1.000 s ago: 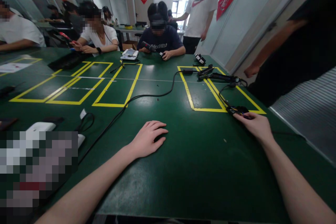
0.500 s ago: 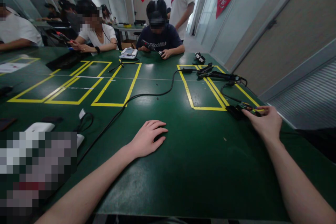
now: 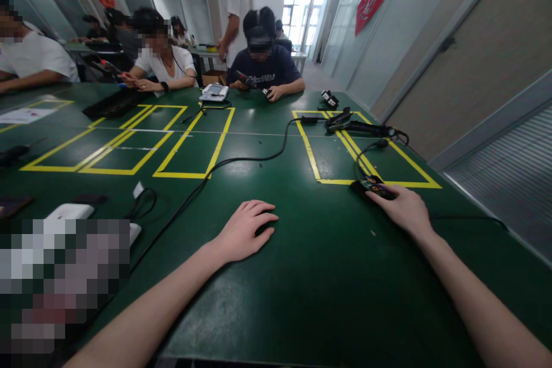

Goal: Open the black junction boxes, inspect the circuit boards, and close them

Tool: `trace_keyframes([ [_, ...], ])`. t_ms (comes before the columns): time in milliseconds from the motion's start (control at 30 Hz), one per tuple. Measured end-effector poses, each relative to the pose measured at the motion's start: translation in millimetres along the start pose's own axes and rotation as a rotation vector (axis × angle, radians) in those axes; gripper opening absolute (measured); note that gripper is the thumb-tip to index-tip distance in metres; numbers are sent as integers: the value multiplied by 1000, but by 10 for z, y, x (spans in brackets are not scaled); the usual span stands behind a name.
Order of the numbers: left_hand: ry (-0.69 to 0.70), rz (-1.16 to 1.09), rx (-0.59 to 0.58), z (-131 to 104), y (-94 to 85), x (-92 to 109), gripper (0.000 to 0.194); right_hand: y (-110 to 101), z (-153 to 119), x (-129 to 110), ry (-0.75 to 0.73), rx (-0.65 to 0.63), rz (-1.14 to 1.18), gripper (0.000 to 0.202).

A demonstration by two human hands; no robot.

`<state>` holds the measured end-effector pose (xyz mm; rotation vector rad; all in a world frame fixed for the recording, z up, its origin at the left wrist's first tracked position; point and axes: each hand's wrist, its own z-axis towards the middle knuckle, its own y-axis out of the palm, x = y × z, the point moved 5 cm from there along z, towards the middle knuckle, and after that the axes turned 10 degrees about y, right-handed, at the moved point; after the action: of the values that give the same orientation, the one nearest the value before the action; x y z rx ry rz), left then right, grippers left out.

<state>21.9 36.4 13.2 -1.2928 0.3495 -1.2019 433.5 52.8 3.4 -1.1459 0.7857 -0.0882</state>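
Observation:
My left hand [image 3: 246, 231] lies palm down on the green table [image 3: 276, 299], fingers stretched out and holding nothing. At the right, my right hand [image 3: 406, 207] has its thumb and fingers around a black device with an exposed circuit board [image 3: 370, 185], part of which the hand covers. The device is low at the table, by the near edge of a yellow tape rectangle [image 3: 345, 181]. A short black cable [image 3: 359, 160] leads from it toward a long black tool [image 3: 364, 128] lying farther back.
A long black cable [image 3: 241, 158] snakes across the table. Behind the tool sits a small black-and-white part [image 3: 329, 99]. A white device [image 3: 214, 92] and a black tray [image 3: 114, 102] stand at the far side, before seated people. White objects [image 3: 71, 213] lie at the left.
My right hand has moved left with the black device, away from the table's right edge. My left hand stays in place. A standing person in the background has shifted left.

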Motion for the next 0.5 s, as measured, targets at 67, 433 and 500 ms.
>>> trace_keyframes([
  [67,-3,-9,10,-2,-3,-2,28,131,-228,-318,-126,-86,29,40],
  [433,131,-116,58,-2,-111,125,37,494,-1871,-1619,-997,-659,296,25],
  [500,114,-107,42,-2,-118,103,41,479,-1887,-1645,-1024,-621,290,28],
])
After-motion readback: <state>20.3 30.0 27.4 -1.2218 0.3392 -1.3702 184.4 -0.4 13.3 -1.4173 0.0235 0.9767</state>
